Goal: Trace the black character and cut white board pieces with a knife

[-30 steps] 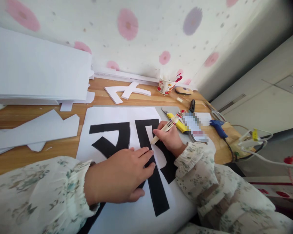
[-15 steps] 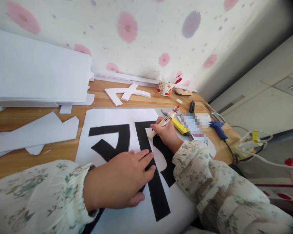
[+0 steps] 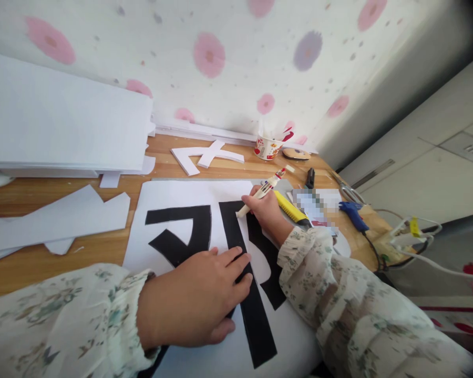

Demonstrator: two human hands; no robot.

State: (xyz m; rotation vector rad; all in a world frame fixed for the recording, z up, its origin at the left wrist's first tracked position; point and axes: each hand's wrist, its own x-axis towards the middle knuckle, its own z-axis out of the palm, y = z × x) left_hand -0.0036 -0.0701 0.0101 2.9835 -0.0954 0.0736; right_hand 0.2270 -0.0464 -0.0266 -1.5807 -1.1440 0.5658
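Note:
My right hand (image 3: 271, 214) is closed around a cream multicolour ballpoint pen (image 3: 267, 187) with a red top. The pen's tip rests at the inner edge of a black cut-out character shape (image 3: 260, 331), near its upper corner. My left hand (image 3: 197, 302) lies flat, fingers a little apart, over the middle of the black shapes. It covers part of another black piece (image 3: 201, 226) on the left. Beneath them lies a large white sheet (image 3: 137, 241). Any line under the pen tip is too fine to make out.
A yellow-handled utility knife (image 3: 289, 208), a blue glue gun (image 3: 353, 216) with a cord and scissors (image 3: 350, 189) lie on the right. At the back stand a paper cup (image 3: 268, 147) and a mouse (image 3: 296, 154). White cut pieces (image 3: 211, 153) and stacked boards (image 3: 63, 115) are further left.
The pen tip has moved slightly up and left along the black shape's inner edge. My left hand stays pressed in place. The whole view has shifted a little, so things appear lower.

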